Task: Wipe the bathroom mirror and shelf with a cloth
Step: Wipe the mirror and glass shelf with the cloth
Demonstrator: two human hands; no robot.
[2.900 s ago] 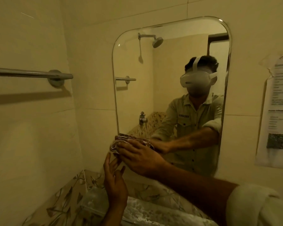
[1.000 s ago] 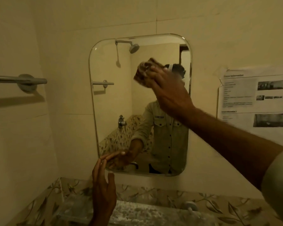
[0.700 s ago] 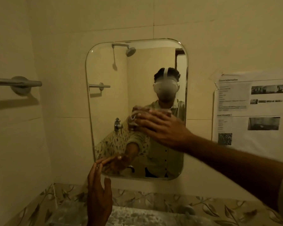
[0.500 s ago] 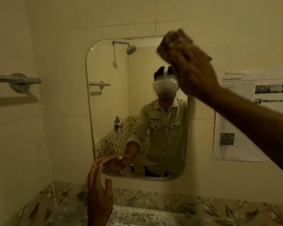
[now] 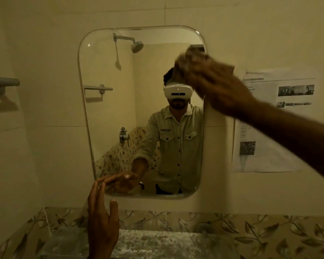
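A rounded rectangular mirror (image 5: 120,113) hangs on the cream tiled wall. My right hand (image 5: 219,85) presses a bunched brownish cloth (image 5: 192,57) against the mirror's upper right part, near its edge; hand and cloth are motion-blurred. My left hand (image 5: 102,221) is raised flat, fingers together, with its fingertips touching the mirror's lower left corner. Below the mirror a glass shelf (image 5: 148,243) with whitish stains runs along the wall, partly hidden by my left wrist.
A metal towel bar (image 5: 4,83) juts from the left wall. A printed paper notice (image 5: 273,120) is stuck to the wall right of the mirror. A band of leaf-patterned tiles (image 5: 241,227) runs behind the shelf.
My right hand with the cloth has swept up and down across the mirror and now sits slightly lower on the upper right edge. My left hand has stayed at the lower left corner.
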